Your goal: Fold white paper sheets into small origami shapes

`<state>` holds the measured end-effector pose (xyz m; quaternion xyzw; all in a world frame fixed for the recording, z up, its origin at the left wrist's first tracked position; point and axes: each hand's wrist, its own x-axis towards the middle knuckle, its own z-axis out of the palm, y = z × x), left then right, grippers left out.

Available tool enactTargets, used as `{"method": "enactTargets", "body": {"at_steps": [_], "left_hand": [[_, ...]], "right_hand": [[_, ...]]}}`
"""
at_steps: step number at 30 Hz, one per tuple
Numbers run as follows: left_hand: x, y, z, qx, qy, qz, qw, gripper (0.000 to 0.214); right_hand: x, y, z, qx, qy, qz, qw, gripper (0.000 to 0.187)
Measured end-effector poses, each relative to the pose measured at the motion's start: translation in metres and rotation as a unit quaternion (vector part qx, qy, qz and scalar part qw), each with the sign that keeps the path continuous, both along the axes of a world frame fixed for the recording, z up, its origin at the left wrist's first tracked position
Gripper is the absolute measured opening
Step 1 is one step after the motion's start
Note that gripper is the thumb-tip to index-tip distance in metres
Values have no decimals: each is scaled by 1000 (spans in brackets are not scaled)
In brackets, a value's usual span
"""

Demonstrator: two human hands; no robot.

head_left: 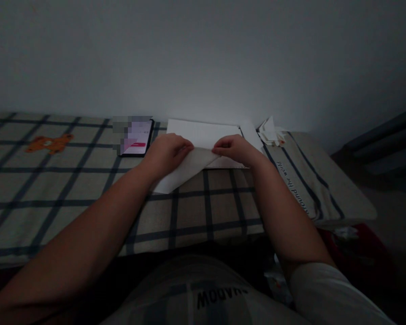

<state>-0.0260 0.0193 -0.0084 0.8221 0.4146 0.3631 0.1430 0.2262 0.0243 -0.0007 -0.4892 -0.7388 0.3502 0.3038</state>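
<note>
A white sheet of paper [203, 133] lies on the checked bed cover [71, 180] near the wall. Its lower left part is folded up into a slanted flap [184, 171]. My left hand [167, 151] presses on the flap with its fingers curled down at the fold. My right hand [235, 148] rests on the paper just to the right, fingers bent and pinching at the fold's edge. The two hands nearly meet at the crease.
A phone [137, 136] with a lit screen lies left of the paper. Several small folded white paper pieces [270, 132] sit at the back right. An orange bear print [49, 143] marks the cover on the left. The bed's edge drops off at right.
</note>
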Motion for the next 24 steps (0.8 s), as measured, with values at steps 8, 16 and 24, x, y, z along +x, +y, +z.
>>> {"method": "enactTargets", "body": {"at_steps": [8, 16, 24], "left_hand": [[1, -4, -4, 23, -85, 85, 992, 20], [6, -9, -5, 25, -106, 103, 989, 22], [13, -22, 1, 21, -24, 118, 992, 30]], "right_hand": [[-6, 8, -7, -117, 293, -90, 945, 17], [-23, 4, -15, -156, 374, -23, 914, 30], [-30, 1, -14, -120, 418, -68, 898, 37]]}}
